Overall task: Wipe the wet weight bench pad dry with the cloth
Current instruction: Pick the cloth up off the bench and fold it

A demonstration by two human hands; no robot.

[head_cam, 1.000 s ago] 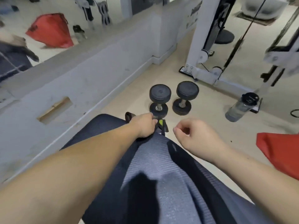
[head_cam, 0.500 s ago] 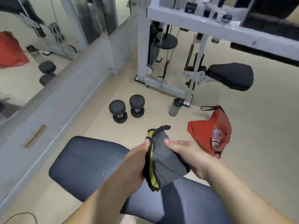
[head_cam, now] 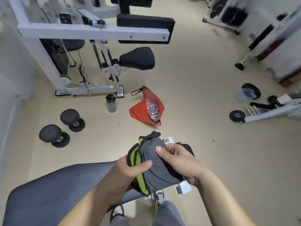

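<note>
A folded grey cloth with a green edge (head_cam: 156,167) is held up near the bench.
The left hand (head_cam: 128,170) and right hand (head_cam: 180,162) both grip it, close together, at 2 o'clock from the dark blue padded bench pad (head_cam: 57,193). The white tag (head_cam: 168,139) at its 1 o'clock is too blurry to read.

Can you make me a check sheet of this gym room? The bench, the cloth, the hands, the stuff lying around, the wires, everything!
Surface: bench pad, blue-grey, nothing lying on it; the picture does not show whether it is wet.
Job's things: cloth, grey with a green edge, bunched up, not wiping the pad.
Clutter: two dumbbells, a bottle and a red bag on the floor.
Hands: left hand and right hand both grip the cloth.
Cables: thin cables on the weight machine.
Surroundings: more gym gear at the right, blurred.
</note>
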